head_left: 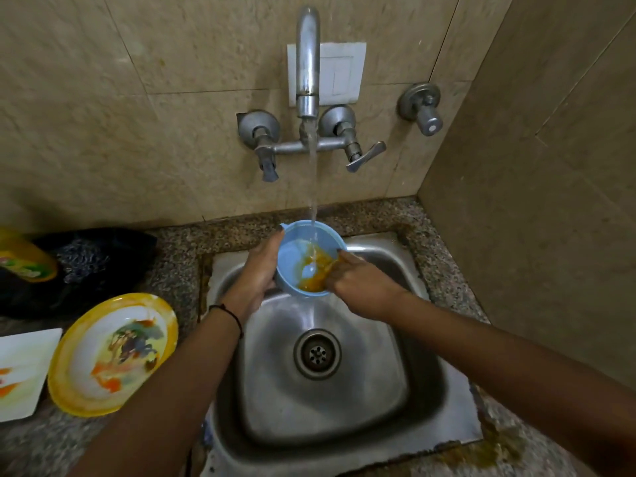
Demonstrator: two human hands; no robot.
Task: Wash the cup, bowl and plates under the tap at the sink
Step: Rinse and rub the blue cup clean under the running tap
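**Blue bowl under the running tap, plates waiting on the left**

No writing can be read anywhere. The yellow bottle (24, 258) at the far left edge carries a green and red label, but its print is too blurred to make out. Beside it a dark cloth or bag (99, 266) lies heaped on the speckled counter (179, 246).

In front of these sit two used plates. A white square plate (20, 370), cut off by the frame edge, has orange smears. Just beside it to the right, a round plate with a yellow rim (113, 354) shows a painted picture in the middle and orange food streaks.

The left hand (258, 270), a dark thread at its wrist, wraps around the outside of the blue bowl (296, 249), thumb on the rim; its grip is closed on the bowl. The bowl is held tilted over the back part of the steel sink (344, 407), above the drain (317, 353). It is pale blue plastic with yellow-orange residue pooled in its lower side.

Water falls from the tap (308, 63) straight into the bowl. The right hand (361, 287) reaches in over the right rim, fingers (339, 261) pressed into the residue; it holds nothing that can be seen.

Brownish stains mark the counter at the sink's front right corner. A separate valve (421, 108) sits on the wall to the right.
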